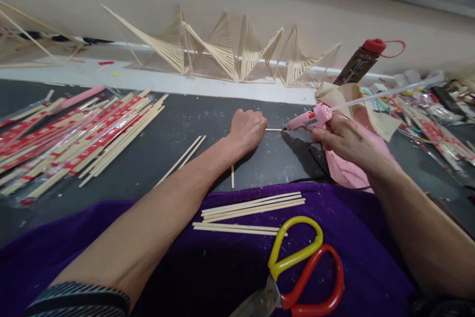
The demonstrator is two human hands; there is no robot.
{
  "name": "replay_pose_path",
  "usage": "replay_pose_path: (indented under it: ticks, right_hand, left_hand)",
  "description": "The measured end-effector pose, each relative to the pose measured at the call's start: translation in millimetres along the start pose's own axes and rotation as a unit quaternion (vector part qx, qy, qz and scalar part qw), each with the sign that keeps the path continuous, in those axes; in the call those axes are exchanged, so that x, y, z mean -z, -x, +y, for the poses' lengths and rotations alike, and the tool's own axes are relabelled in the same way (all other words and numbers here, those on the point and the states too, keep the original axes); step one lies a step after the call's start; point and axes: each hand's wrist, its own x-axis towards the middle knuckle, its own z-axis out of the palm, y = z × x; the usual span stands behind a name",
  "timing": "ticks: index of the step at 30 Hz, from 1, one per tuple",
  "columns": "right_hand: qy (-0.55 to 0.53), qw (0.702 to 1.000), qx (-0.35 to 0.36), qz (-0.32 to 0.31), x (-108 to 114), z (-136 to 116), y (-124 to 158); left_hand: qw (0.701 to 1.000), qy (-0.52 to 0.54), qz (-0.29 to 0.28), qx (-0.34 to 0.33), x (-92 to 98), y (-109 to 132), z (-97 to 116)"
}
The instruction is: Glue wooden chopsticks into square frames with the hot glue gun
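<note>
My left hand is closed over the dark tabletop, its fingers wrapped round a thin wooden stick whose end sticks out to the right. My right hand grips a pink glue gun, with a long clear glue stick in its back end. The dark nozzle meets, or is very near, the stick's tip. Another stick shows below my left wrist, partly hidden by the forearm. Two more sticks lie left of that forearm. Several loose sticks rest on purple cloth close to me.
Scissors with yellow and red handles lie on the purple cloth. Packs of chopsticks cover the left side. Twisted stick frames stand along the wall. A red-lidded bottle and pink cloth are at right.
</note>
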Motion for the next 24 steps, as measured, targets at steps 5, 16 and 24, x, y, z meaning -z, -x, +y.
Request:
replay_pose_path:
  ticks: [5,16,24]
  right_hand:
    - [-0.037,0.999,-0.021,-0.016,1,3,0]
    - [-0.160,0.987,-0.024,0.006,14,15,2]
    - [-0.184,0.982,0.020,0.028,23,15,4]
  left_hand:
    - [1.000,-0.008,-0.010,0.004,1.8,1,1]
    - [0.998,0.052,-0.035,0.012,36.9,19,13]
    - [0.965,0.132,-0.203,-0.101,55.2,88,55]
